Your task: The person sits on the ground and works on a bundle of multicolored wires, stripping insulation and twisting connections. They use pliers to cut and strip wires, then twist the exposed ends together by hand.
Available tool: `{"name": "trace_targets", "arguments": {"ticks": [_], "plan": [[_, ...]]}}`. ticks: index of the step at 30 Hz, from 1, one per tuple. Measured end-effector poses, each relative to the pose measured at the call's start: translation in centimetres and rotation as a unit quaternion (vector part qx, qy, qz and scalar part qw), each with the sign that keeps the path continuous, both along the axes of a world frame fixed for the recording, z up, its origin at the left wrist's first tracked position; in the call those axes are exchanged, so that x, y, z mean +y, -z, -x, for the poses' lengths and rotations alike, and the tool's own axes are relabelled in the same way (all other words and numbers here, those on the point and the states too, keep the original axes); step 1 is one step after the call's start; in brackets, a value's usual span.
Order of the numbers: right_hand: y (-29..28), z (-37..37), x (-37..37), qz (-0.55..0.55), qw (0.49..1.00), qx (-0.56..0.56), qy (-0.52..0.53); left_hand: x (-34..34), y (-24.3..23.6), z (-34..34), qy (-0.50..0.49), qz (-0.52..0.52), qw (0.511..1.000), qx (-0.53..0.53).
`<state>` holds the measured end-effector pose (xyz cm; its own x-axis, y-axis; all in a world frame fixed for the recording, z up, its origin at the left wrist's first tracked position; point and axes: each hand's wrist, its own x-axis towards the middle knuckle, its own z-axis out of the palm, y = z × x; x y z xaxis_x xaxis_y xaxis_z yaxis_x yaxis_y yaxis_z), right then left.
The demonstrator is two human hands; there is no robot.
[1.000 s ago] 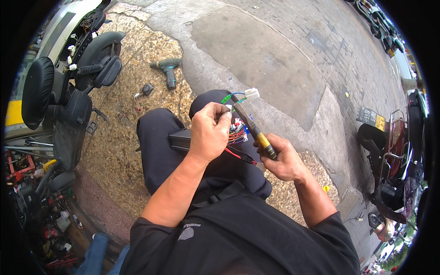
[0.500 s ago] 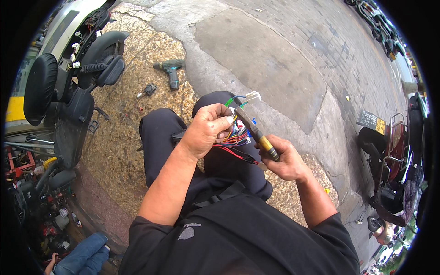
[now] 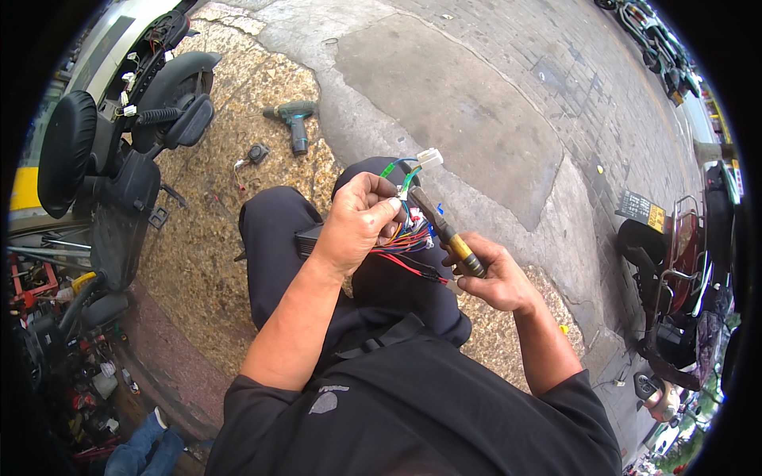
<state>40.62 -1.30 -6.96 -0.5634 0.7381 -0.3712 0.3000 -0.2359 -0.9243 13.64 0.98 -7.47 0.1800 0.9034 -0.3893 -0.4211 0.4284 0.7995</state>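
Between thumb and fingers, my left hand (image 3: pixel 359 218) pinches a thin wire at a small pale joint. From there green and blue wires (image 3: pixel 409 179) run up to a white plug connector (image 3: pixel 429 159). My right hand (image 3: pixel 494 274) is closed round the yellow-and-black handles of what look like pliers (image 3: pixel 451 235), seen edge-on. Their dark jaws lie just right of the pinched wire; whether they touch it I cannot tell. Below my hands, a bundle of coloured wires (image 3: pixel 405 242) spreads over my lap from a dark ribbed box (image 3: pixel 305 241), partly hidden by my left hand.
Beyond my knees a teal-and-black cordless drill (image 3: pixel 295 123) lies on the pebbled ground, with a small round black part (image 3: pixel 257 153) beside it. A partly stripped scooter (image 3: pixel 119 174) stands at left, another scooter (image 3: pixel 675 278) at right. Another person's legs (image 3: pixel 147 448) show at lower left.
The white plug has shifted slightly left and up, and more of the green wire shows. The pliers' jaws sit a little farther from my left fingertips. The other person's legs have moved lower.
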Motion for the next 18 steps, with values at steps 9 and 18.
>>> {"name": "trace_targets", "arguments": {"ticks": [9, 18], "plan": [[-0.5, 0.4, 0.9, -0.028, 0.998, 0.024, -0.052, -0.1, -0.2, 0.0, 0.009, -0.006, 1.0, 0.014], [-0.8, 0.6, 0.9, -0.112, 0.988, -0.076, -0.079, 0.0, -0.2, -0.3, 0.02, -0.013, 0.999, 0.029]]}}
